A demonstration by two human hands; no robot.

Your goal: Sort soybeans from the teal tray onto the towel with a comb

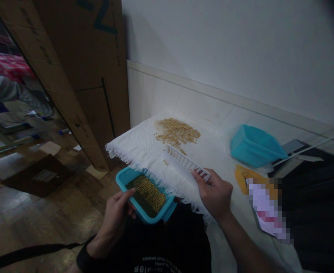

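Observation:
My left hand (119, 210) grips the near left rim of a blue plastic basket (123, 177), held just below the table edge. Inside it lie yellow soybeans (151, 191) along with something darker green. In my right hand (216, 191) is a white slotted plastic piece (184, 160), like a small rack, its long side resting on or just above the white fringed cloth (144, 140). Past its far end, more soybeans (178, 131) are spread in a loose pile on the cloth, with a few strays near the edge.
Another blue basket (254, 146) stands at the right by the wall. Near it are a yellow cloth or bag (240, 178), a blurred-out packet (266, 212) and a black bag (320, 204). A tall cardboard box (98, 57) rises at left. A person's grey-clad leg (10, 91) shows far left.

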